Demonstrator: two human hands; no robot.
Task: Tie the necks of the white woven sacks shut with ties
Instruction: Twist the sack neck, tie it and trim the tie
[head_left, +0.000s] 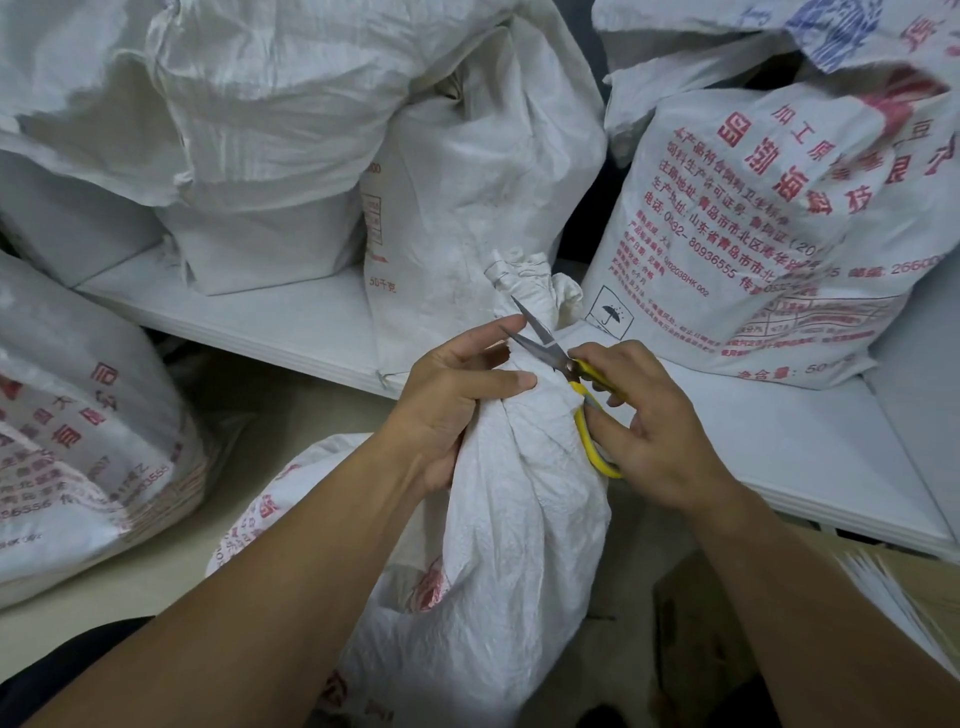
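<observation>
Bulky white woven sacks with red print (753, 223) fill the upper frame, standing on flat white boards (291, 317). Another white woven sack (519, 545) stands at lower centre, its gathered neck (524, 296) at frame centre. The left hand (452, 400) grips that neck. The right hand (649, 421) clutches yellow-handled steel scissors (575, 387), blades parted at the neck.

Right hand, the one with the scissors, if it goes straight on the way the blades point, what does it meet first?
Most likely the gathered sack neck, right at the open scissors tips. The left hand forefinger lies close beside it; depth is unclear.
</observation>
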